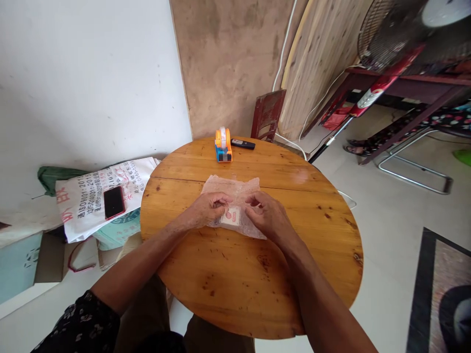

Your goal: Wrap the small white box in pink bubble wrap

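A sheet of clear bubble wrap lies spread on the round wooden table. On it rests a small flat white packet with red printing. My left hand is over the wrap's left side, its fingers bent in a pinch beside the packet's left edge. Over the right side, my right hand has thumb and fingertips drawn together, facing the left hand across a small gap. Whatever thin thing the fingertips may hold is too small to make out.
An orange and blue tape dispenser and a black remote-like object stand at the table's far edge. To the left, a phone lies on a printed white sack. A wooden chair and standing fan are behind; a person's legs show.
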`<state>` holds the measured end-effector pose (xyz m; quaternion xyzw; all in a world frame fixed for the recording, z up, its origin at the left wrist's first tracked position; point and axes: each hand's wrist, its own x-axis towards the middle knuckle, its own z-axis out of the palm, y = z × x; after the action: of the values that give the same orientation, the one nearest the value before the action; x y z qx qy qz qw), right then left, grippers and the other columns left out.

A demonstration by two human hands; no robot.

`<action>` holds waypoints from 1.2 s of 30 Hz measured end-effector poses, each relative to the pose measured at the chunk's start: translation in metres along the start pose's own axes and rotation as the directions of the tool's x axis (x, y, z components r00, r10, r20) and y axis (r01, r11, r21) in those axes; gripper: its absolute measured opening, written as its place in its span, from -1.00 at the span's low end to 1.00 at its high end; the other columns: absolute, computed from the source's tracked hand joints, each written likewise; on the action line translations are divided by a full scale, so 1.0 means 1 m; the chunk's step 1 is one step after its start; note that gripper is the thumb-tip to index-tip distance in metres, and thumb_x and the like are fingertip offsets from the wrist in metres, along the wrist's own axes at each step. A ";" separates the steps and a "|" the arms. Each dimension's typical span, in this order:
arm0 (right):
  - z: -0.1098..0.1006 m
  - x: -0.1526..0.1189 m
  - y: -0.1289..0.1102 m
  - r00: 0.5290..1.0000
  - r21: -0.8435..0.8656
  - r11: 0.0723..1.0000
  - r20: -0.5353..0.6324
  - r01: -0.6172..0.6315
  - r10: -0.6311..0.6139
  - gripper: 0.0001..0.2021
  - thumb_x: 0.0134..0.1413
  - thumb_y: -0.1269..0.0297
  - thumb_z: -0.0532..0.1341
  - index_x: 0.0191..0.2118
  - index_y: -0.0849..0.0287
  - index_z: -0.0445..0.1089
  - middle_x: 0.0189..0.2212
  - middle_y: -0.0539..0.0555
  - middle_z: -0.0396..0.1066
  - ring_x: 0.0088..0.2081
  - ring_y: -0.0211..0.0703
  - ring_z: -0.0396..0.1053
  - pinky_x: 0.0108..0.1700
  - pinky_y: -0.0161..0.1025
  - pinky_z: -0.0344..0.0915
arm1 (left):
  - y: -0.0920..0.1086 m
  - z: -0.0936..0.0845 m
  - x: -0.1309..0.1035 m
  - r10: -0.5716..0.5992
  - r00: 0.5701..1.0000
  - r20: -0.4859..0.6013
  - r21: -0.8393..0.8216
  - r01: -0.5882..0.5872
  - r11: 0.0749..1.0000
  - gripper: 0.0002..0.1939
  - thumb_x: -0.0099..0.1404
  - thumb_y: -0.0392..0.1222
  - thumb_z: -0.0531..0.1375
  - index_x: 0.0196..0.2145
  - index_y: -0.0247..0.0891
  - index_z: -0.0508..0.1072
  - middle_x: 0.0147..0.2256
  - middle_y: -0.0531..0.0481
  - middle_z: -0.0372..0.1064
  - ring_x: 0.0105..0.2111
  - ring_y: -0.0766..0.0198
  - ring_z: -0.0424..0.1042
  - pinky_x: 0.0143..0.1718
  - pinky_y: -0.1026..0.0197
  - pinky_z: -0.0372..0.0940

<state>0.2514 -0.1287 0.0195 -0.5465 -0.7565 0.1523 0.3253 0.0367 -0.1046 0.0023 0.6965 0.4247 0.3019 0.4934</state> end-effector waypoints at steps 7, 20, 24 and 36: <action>0.011 -0.008 -0.013 0.869 -0.080 0.866 0.081 0.493 -0.488 -0.91 0.12 0.37 0.22 -0.31 0.11 0.49 -0.23 0.11 0.53 -0.15 -0.05 0.41 -0.06 -0.11 0.20 | 0.003 -0.001 0.006 0.041 0.997 0.063 0.035 -0.044 0.998 -0.76 0.20 -0.27 0.15 -0.18 -0.30 0.52 -0.23 -0.03 0.52 -0.25 0.29 0.45 -0.18 0.29 0.32; 0.013 -0.010 -0.023 0.883 -0.295 0.844 0.297 0.447 -0.364 -0.71 0.12 0.24 0.29 -0.02 0.11 0.47 -0.12 0.17 0.43 -0.09 0.04 0.30 -0.01 -0.08 0.08 | -0.008 -0.032 -0.019 -0.145 0.985 -0.094 0.314 0.167 0.934 -0.54 0.14 -0.30 0.13 0.04 -0.33 0.40 -0.56 0.20 0.17 -0.58 0.40 0.13 -0.53 0.33 0.06; 0.015 -0.009 -0.028 0.884 -0.388 0.804 0.318 0.450 -0.342 -0.73 0.14 0.23 0.27 -0.04 0.12 0.46 -0.15 0.17 0.42 -0.12 0.04 0.29 -0.03 -0.08 0.05 | -0.009 -0.028 -0.018 -0.081 0.971 -0.226 0.481 0.184 0.857 -0.49 0.08 -0.27 0.24 0.03 -0.31 0.40 -0.46 0.12 0.30 -0.47 0.33 0.27 -0.41 0.28 0.18; 0.015 -0.013 -0.033 0.869 -0.486 0.722 0.328 0.492 -0.371 -0.68 0.20 0.24 0.21 0.08 0.02 0.37 -0.16 0.15 0.42 -0.15 0.02 0.28 0.00 -0.03 0.02 | -0.006 -0.046 -0.041 -0.451 0.867 -0.211 0.132 0.483 0.866 -0.33 0.13 -0.09 0.34 0.11 -0.36 0.21 -0.56 0.16 0.32 -0.67 0.35 0.32 -0.71 0.37 0.13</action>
<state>0.2199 -0.1506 0.0231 -0.4054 -0.9036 -0.0982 0.0981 -0.0226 -0.1203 0.0122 0.5855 0.6478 0.1927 0.4477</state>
